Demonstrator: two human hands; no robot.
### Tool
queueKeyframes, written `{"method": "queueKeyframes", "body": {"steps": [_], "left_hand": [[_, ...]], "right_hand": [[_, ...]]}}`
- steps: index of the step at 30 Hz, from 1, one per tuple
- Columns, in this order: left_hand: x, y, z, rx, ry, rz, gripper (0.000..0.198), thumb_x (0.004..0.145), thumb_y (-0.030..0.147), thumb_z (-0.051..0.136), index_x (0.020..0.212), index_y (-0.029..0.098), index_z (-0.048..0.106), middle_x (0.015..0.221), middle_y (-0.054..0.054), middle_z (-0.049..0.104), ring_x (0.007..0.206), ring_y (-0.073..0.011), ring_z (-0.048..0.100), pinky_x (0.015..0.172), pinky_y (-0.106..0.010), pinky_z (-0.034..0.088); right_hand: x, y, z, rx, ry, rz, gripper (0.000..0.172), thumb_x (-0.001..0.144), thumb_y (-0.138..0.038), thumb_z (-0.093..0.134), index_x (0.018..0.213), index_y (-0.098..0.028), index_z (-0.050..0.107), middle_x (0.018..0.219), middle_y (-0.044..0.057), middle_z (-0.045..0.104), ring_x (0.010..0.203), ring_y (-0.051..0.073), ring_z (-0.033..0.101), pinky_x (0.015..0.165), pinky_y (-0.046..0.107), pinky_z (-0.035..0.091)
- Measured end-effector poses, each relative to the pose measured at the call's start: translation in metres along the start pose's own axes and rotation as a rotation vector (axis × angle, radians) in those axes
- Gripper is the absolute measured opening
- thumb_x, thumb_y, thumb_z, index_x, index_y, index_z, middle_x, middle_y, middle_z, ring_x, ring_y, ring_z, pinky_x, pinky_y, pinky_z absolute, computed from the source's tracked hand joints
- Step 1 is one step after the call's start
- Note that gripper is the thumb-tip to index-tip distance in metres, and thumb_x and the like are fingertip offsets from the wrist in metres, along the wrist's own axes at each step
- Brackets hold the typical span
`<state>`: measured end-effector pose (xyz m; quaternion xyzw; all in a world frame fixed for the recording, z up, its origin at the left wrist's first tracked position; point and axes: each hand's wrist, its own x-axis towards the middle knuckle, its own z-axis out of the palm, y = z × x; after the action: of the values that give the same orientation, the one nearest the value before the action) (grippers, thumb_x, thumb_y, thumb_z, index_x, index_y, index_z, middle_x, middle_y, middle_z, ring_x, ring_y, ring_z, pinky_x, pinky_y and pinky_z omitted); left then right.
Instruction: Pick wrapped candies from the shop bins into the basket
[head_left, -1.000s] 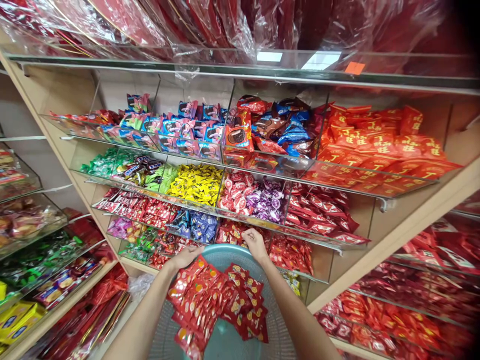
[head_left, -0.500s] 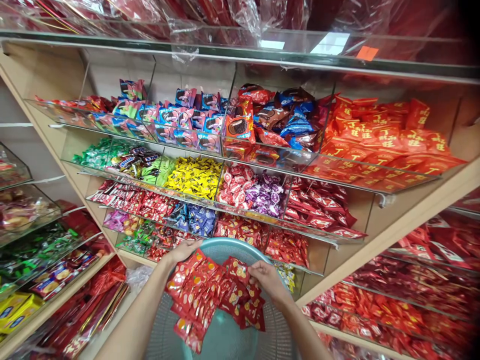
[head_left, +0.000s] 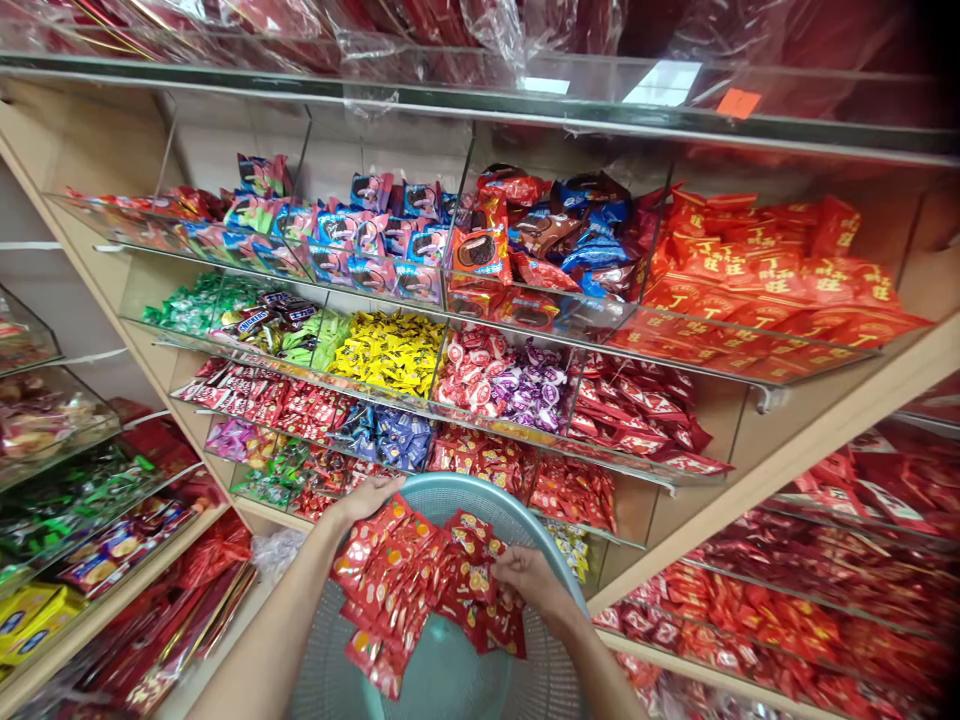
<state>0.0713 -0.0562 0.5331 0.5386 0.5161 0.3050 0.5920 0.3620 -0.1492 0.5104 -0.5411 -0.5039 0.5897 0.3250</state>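
A pale teal plastic basket sits low in front of me, heaped with small red snack packets. My left hand curls over the basket's far left rim, gripping it. My right hand reaches into the pile on the right, fingers closed on a few of the red packets. Just beyond the basket runs a clear shelf bin of similar red packets.
Tilted clear acrylic bins fill the wooden shelving: yellow candies, pink and purple candies, blue cookie packs, red packs. More shelves of sweets stand at the left and lower right.
My right hand came back from the red-packet bin on the shelf, down into the basket, and closed on packets there. The left hand stayed on the rim.
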Motion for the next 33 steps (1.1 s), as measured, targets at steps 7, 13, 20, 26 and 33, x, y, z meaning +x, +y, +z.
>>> {"method": "queueKeyframes", "body": {"steps": [7,13,20,26,33], "left_hand": [[-0.003,0.005,0.002,0.045,0.018,-0.015,0.051,0.054,0.062,0.053,0.062,0.012,0.060,0.062,-0.002,0.064,0.058,-0.0153,0.054,0.060,-0.025,0.042],[-0.003,0.005,0.003,0.034,0.031,-0.008,0.050,0.054,0.060,0.054,0.064,0.012,0.061,0.062,-0.002,0.064,0.060,-0.0155,0.054,0.061,-0.025,0.042],[-0.003,0.004,0.004,0.028,0.024,-0.024,0.049,0.056,0.061,0.053,0.063,0.013,0.060,0.061,-0.001,0.063,0.057,-0.0148,0.053,0.059,-0.025,0.041],[-0.005,0.006,0.005,0.020,0.031,-0.019,0.051,0.053,0.062,0.053,0.063,0.013,0.059,0.061,-0.001,0.063,0.056,-0.0141,0.053,0.058,-0.025,0.041],[-0.005,0.004,0.005,0.019,0.034,-0.008,0.048,0.055,0.061,0.054,0.063,0.013,0.059,0.059,0.000,0.062,0.055,-0.0135,0.051,0.058,-0.025,0.041]], "right_hand": [[-0.001,-0.011,-0.007,0.073,0.190,-0.084,0.029,0.062,-0.045,0.056,0.063,-0.017,0.048,0.039,-0.004,0.051,0.033,0.008,0.041,0.036,0.018,0.029],[-0.015,-0.016,-0.017,-0.064,0.499,-0.117,0.021,0.065,-0.040,0.051,0.062,-0.021,0.042,0.038,-0.001,0.053,0.030,0.011,0.042,0.034,0.022,0.031],[-0.019,-0.024,-0.010,-0.206,0.549,-0.053,0.012,0.065,-0.031,0.045,0.059,-0.023,0.038,0.039,-0.001,0.054,0.032,0.014,0.048,0.036,0.024,0.037],[-0.004,-0.011,-0.008,-0.161,0.511,-0.075,0.010,0.065,-0.029,0.043,0.065,-0.023,0.036,0.041,-0.002,0.052,0.034,0.015,0.050,0.035,0.024,0.039],[0.001,0.003,-0.008,-0.237,0.508,-0.133,0.015,0.067,-0.025,0.039,0.081,-0.021,0.039,0.045,-0.003,0.051,0.038,0.015,0.052,0.037,0.023,0.037]]}}
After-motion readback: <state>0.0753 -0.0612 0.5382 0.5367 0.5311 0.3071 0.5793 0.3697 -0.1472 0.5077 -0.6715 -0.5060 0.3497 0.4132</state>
